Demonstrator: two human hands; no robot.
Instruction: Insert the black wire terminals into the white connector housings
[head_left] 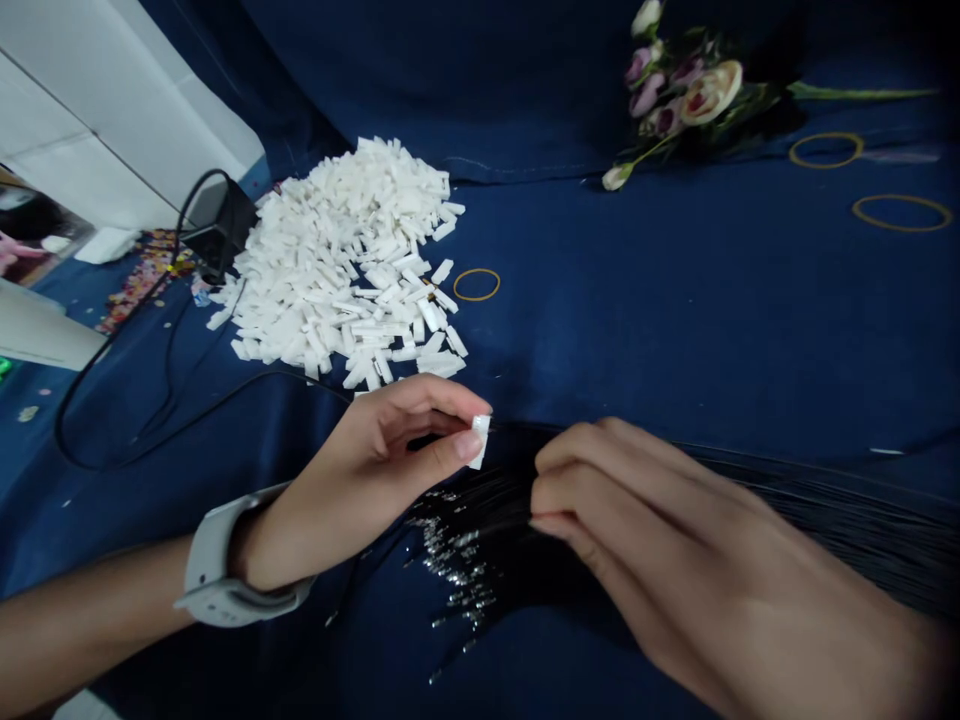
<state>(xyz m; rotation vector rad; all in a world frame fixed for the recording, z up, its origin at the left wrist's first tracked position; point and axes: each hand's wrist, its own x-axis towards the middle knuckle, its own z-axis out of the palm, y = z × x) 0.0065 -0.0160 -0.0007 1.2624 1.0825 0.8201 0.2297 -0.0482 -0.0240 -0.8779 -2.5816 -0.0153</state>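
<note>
My left hand [375,470], with a grey watch band on its wrist, pinches a small white plastic piece [479,442] between thumb and index finger. To its right, my right hand [645,530] is closed, fingertips pressed together beside a thin black wire that runs toward the white piece; what lies between the fingertips is too dark to make out. Beneath both hands lies a bundle of black wires [847,510] with shiny metal tips spread out at its left end. A large pile of similar white pieces [345,250] sits beyond my left hand.
Rubber bands [477,285] lie on the dark blue cloth [600,300]. Artificial flowers [709,92] rest at the back right. On the left are a black adapter [221,225] with a looping cable, colourful small bits [146,285] and a white box-like object [135,110].
</note>
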